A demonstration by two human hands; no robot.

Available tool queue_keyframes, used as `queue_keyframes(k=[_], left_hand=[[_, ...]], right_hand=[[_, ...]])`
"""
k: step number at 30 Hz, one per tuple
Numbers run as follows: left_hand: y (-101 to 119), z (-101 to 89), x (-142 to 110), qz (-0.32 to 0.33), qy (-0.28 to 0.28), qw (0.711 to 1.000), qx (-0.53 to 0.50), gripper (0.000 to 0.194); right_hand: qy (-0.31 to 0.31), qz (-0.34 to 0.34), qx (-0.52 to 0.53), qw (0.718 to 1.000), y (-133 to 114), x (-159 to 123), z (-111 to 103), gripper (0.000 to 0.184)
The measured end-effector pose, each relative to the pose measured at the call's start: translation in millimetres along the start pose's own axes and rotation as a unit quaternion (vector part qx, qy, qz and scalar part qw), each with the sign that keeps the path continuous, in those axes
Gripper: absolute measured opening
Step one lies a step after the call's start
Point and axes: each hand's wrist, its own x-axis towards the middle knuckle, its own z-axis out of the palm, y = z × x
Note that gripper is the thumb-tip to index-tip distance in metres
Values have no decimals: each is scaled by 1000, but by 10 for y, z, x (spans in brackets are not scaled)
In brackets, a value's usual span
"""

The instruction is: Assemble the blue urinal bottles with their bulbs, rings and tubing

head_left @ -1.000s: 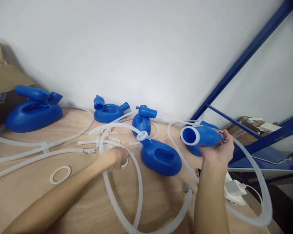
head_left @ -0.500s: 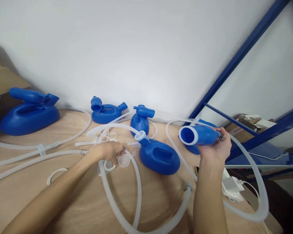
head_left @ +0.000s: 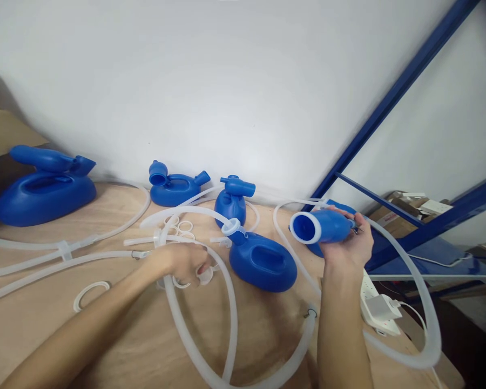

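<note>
My right hand (head_left: 348,246) is closed around a blue plastic bottle (head_left: 322,226) held off the wooden table (head_left: 117,335), its white-rimmed mouth facing left. A translucent tube (head_left: 423,302) runs from its far end in a loop down to the table. My left hand (head_left: 182,262) rests on the table with fingers curled over small translucent white caps (head_left: 204,276), just left of a blue container (head_left: 263,262) lying flat. What the fingers hold is partly hidden.
Three more blue containers, one (head_left: 42,186) at far left, one (head_left: 172,186) and one (head_left: 231,200) along the white wall. Translucent tubes (head_left: 65,251) and white rings (head_left: 89,292) lie about. A blue metal rack (head_left: 392,102) rises on the right, and a white power strip (head_left: 380,310) lies at the table's edge.
My left hand has closed over the small white caps on the table. My right hand has shifted the blue bottle slightly left and down.
</note>
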Motion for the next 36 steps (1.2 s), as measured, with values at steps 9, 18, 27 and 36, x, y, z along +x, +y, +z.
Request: queue_keyframes(k=[9,18,27,36], left_hand=[[43,-346,-551,204,187,932,-233,56],[331,-158,-345,222,335,790,-463,48],[511,130,-66,250,561,755,-229,65],[375,127,-34,327,599,664,-305,67]], right_hand=[[-31,-5,-28,999,396,-648,425,23],[-97,-87,-43,991,526,-1154,508,21],[-33,85,-25,995,550,-1216,547,19],[-278,107,-114,948,618,-1544,543,62]])
